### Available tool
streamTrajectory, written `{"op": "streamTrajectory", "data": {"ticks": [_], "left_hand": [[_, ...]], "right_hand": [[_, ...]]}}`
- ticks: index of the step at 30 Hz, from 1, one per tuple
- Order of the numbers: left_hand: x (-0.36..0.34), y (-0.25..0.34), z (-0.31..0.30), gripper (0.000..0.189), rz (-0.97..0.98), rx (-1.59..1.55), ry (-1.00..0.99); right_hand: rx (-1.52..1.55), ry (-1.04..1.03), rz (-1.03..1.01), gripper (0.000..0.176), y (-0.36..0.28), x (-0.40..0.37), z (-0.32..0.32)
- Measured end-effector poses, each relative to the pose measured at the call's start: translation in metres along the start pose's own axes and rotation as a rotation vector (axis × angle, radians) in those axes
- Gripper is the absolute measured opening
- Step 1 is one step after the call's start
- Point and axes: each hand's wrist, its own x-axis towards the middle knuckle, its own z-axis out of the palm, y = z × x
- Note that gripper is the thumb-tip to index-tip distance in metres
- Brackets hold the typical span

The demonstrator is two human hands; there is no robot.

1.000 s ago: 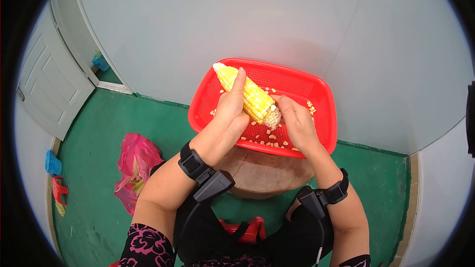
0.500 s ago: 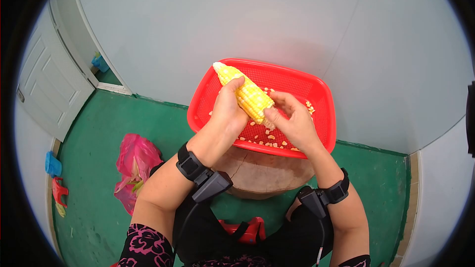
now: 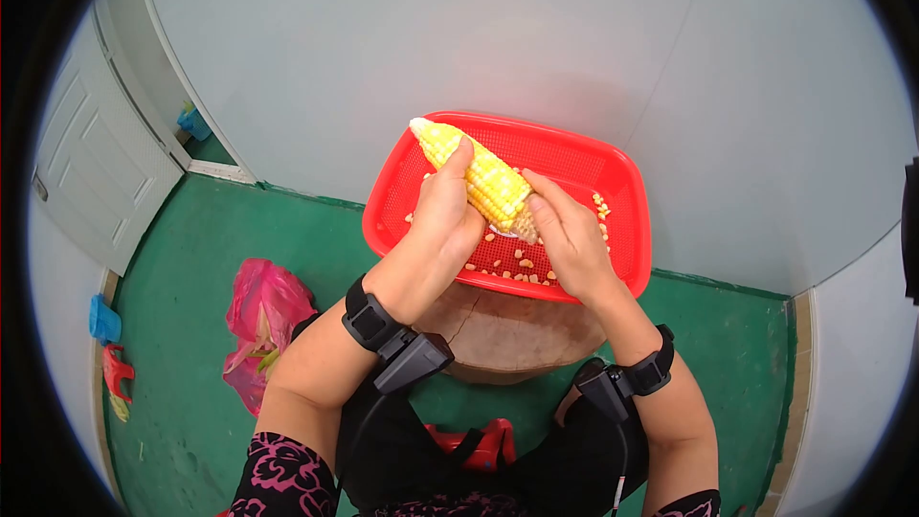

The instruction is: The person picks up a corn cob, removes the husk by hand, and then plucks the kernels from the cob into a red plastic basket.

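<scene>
A yellow ear of corn [image 3: 488, 180] slants over the basket, its pale pointed tip up and to the left. My left hand [image 3: 446, 215] is wrapped round its middle, thumb along the top. At the lower right end the kernels are gone and bare cob shows. My right hand [image 3: 577, 247] is closed at that end, thumb and fingers against the cob; its fingertips are partly hidden. Below both hands is a red mesh basket [image 3: 627, 193], with loose kernels [image 3: 526, 264] scattered on its bottom.
The basket rests on a round wooden stump [image 3: 512, 335]. On the green floor at left lies a pink plastic bag [image 3: 263, 297] with husks. A red stool [image 3: 490, 445] is between my legs. A grey wall [image 3: 536, 29] stands behind the basket; a white door [image 3: 105, 153] is at left.
My right hand has shifted slightly and its thumb and fingers have closed in on the cob's lower end. More bare cob shows there. My left hand keeps its hold.
</scene>
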Motion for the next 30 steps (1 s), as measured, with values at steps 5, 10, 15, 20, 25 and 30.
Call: {"op": "streamTrajectory", "data": {"ticks": [5, 10, 15, 20, 25, 30], "left_hand": [[-0.003, -0.003, 0.0, 0.034, 0.029, -0.006, 0.035], [-0.002, -0.003, 0.001, 0.036, -0.025, -0.026, 0.059], [-0.005, -0.004, 0.004, 0.035, -0.118, -0.022, 0.063], [-0.004, -0.007, 0.003, 0.035, -0.108, -0.003, 0.034], [0.001, -0.006, 0.0, 0.036, -0.101, -0.004, 0.023], [0.006, 0.0, -0.004, 0.036, -0.124, -0.059, 0.0]], "right_hand": [[-0.065, -0.048, 0.069, 0.038, -0.01, 0.0, 0.001], [-0.123, 0.032, -0.066, 0.035, -0.002, -0.001, 0.005], [-0.229, 0.08, -0.059, 0.03, -0.001, -0.001, 0.002], [0.155, 0.129, 0.312, 0.03, 0.011, 0.004, -0.004], [0.26, 0.01, 0.279, 0.035, 0.02, 0.003, -0.003], [0.395, -0.019, 0.349, 0.031, 0.019, 0.005, -0.001]]}}
